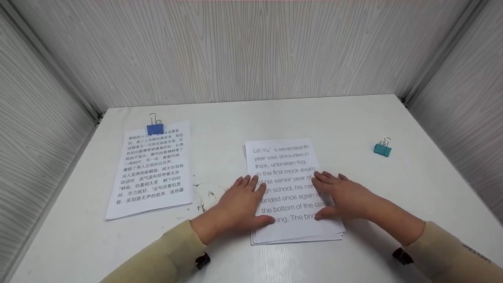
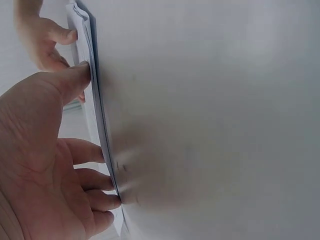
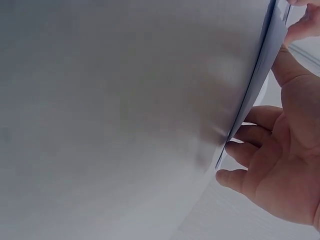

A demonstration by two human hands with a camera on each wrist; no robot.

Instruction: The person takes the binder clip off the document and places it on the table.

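A stack of printed sheets (image 1: 289,232) with English text on top lies in the middle of the table, its lower edges slightly fanned. My left hand (image 1: 239,204) rests along the stack's left side, fingertips and thumb at the edge of the paper. On the opposite side my right hand (image 1: 346,196) touches the right edge, its thumb over the top sheet. In the left wrist view, the left fingers (image 2: 95,180) are spread along the paper edge (image 2: 95,85). The right wrist view shows the right fingers (image 3: 247,145) against the other edge (image 3: 260,75).
Left on the white table (image 1: 220,122) lies a second stack (image 1: 153,173) with Chinese text, a blue binder clip (image 1: 155,129) on its top edge. A teal binder clip (image 1: 382,149) lies at the right. Pale wood-grain panels (image 1: 251,51) enclose the back and sides.
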